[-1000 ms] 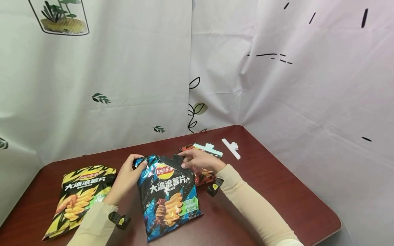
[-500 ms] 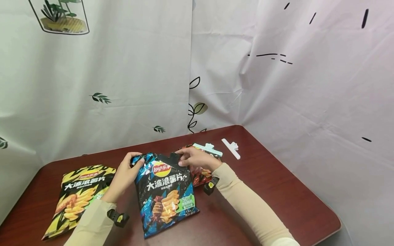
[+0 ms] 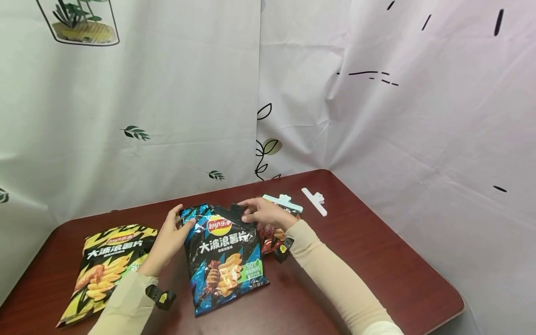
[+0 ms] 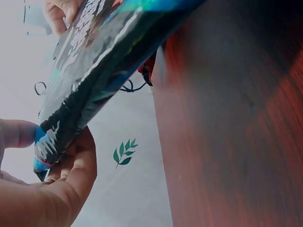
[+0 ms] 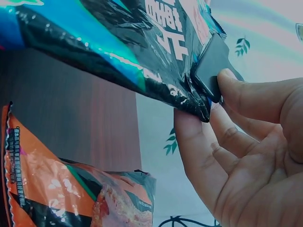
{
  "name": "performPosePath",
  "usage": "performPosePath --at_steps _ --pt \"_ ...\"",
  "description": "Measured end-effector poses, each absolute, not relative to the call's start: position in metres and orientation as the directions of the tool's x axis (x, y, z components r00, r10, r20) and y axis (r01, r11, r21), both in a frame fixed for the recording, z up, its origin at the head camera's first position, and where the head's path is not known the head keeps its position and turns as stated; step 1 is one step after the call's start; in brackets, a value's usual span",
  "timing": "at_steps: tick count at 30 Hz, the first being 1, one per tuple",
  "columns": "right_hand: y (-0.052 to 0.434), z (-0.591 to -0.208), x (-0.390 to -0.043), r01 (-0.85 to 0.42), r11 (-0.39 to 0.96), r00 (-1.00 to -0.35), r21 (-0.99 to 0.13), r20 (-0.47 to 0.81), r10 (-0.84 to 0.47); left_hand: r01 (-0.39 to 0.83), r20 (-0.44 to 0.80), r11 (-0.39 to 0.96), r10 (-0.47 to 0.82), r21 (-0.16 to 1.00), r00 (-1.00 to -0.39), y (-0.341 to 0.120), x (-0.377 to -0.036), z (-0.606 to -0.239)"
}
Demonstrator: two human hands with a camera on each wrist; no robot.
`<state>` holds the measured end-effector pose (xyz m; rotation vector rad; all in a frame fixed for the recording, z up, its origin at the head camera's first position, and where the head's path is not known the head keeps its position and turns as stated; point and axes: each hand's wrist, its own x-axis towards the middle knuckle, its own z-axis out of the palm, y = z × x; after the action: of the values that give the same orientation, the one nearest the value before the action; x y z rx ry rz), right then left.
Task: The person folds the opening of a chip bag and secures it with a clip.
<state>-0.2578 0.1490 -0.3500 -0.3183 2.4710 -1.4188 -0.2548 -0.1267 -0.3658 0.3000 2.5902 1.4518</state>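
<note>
A blue and black Lay's chip bag [image 3: 224, 253] is held up at a tilt over the table. My left hand [image 3: 167, 239] pinches its upper left corner, thumb on the front and fingers behind, as the left wrist view also shows. Across the top right of the bag sits a black bag clip [image 3: 225, 214]. My right hand [image 3: 265, 214] grips the clip's right part together with the bag's edge. In the right wrist view the thumb presses on the black clip [image 5: 212, 66] while the fingers lie behind the bag.
A yellow chip bag [image 3: 106, 267] lies on the table [image 3: 356, 251] at left. Behind my right hand is a red chip bag [image 3: 268, 239], partly hidden, with a mint clip [image 3: 282, 201] at its top. A white clip [image 3: 315, 202] lies farther right. Curtains [image 3: 188, 93] stand behind.
Both hands have carried the blue bag slightly left and away from me, with the black clip on it. The grips look the same. The other bags and clips stay put.
</note>
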Motion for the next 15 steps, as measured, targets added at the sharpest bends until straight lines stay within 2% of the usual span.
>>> performPosePath --at_steps 8,15 --pt "0.1488 -0.353 -0.261 -0.003 0.477 -0.948 -0.879 -0.149 -0.28 0.097 -0.042 0.509 0.253 0.855 -0.967 -0.1283 -0.2554 -0.3688" --pt "0.1526 -0.3502 -0.2582 0.026 0.53 -0.945 -0.848 -0.193 -0.263 0.106 -0.033 0.502 0.261 0.858 -0.965 -0.1279 -0.2547 -0.3681"
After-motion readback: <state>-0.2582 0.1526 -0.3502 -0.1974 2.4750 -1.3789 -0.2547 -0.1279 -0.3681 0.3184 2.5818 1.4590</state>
